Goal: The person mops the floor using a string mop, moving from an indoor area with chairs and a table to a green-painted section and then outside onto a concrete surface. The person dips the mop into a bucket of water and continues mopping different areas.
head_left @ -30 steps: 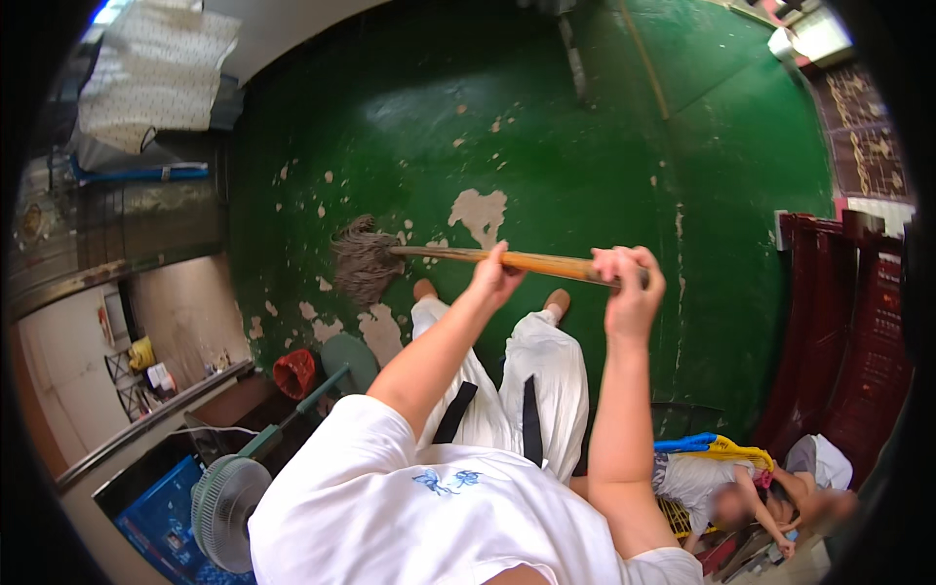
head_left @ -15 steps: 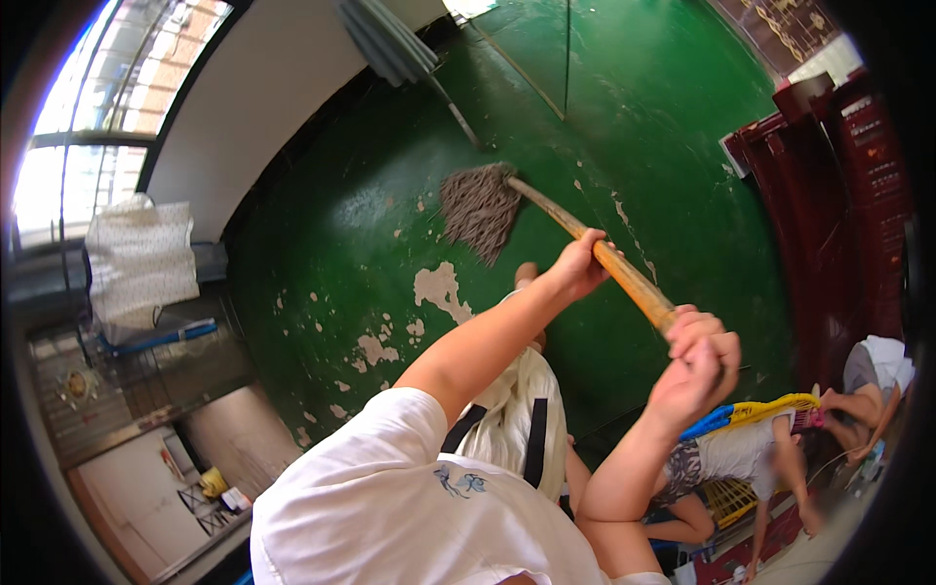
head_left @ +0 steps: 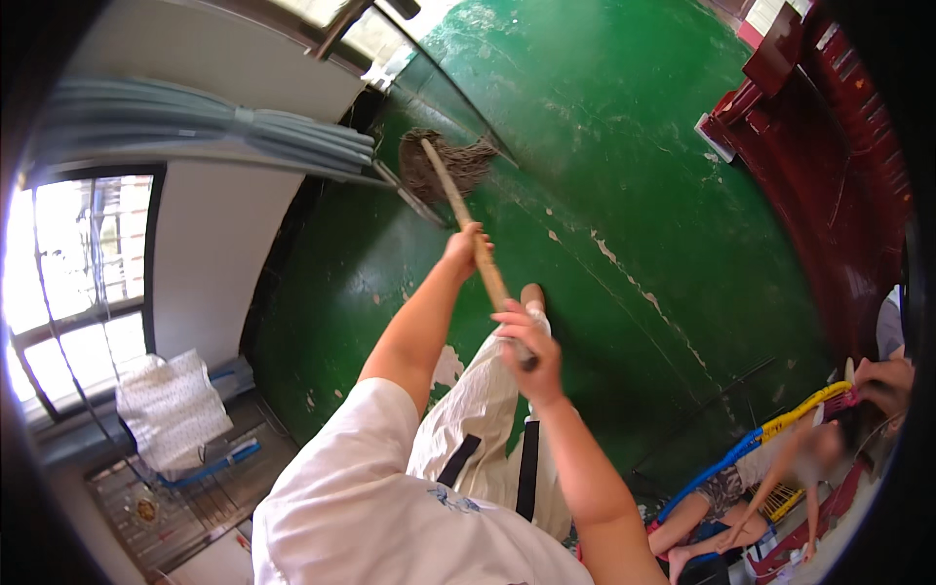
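A mop with grey-brown string strands rests on the green floor, its wooden handle slanting back toward me. My left hand is closed round the middle of that handle. Close to the handle's dark top end, my right hand grips it more loosely, some fingers partly straightened. The strands lie beside the foot of a thin metal frame and fan out to the right.
A tied bundle of grey-blue cloth stretches out at the left. Dark red wooden furniture lines the right side. Another person sits on a yellow and blue chair at lower right. White cloth hangs by the window.
The mop head has gone farther away and to the left, near the metal frame. Both my hands have moved left with the handle, and my view has turned.
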`<state>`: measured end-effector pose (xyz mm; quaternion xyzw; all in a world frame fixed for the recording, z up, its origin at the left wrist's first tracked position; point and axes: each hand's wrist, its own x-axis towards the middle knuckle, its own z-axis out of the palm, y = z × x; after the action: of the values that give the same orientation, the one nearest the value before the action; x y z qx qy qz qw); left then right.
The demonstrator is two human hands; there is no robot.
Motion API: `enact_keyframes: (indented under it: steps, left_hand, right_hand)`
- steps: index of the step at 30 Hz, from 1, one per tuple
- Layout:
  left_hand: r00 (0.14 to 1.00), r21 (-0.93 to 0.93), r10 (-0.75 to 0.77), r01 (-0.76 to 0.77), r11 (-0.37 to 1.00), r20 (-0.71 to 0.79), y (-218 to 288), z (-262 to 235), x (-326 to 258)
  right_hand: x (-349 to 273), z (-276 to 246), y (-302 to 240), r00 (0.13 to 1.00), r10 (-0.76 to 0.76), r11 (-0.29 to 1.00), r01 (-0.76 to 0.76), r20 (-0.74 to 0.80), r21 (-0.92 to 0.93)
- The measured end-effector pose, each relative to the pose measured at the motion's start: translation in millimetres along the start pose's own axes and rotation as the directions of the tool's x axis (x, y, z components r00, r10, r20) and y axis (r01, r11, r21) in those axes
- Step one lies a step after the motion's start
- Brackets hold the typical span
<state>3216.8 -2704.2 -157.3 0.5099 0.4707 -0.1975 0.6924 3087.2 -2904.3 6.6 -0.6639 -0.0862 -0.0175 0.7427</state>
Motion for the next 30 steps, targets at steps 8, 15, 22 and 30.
enact_keyframes:
  steps: [8,15,22,30]
  left_hand:
    - [0.996,0.017,-0.007,0.005,1.0,0.09,77,11,31]
    - [0.997,-0.065,0.049,-0.046,0.997,0.052,39,68,15]
    - [0.996,-0.185,0.075,-0.064,0.981,0.053,-37,205,-33]
    - [0.96,-0.354,-0.152,0.23,0.907,0.235,-104,448,-188]
  right_hand:
    - [115,75,130,0.94,0.245,0.946,-0.177,-0.237,0.272]
    - [76,-10,56,0.765,0.595,0.729,-0.385,-0.246,0.566]
    - [62,-196,-61,0.676,0.646,0.744,-0.454,-0.354,0.491]
    - [78,-418,-163,0.744,0.274,0.949,-0.104,-0.61,0.299]
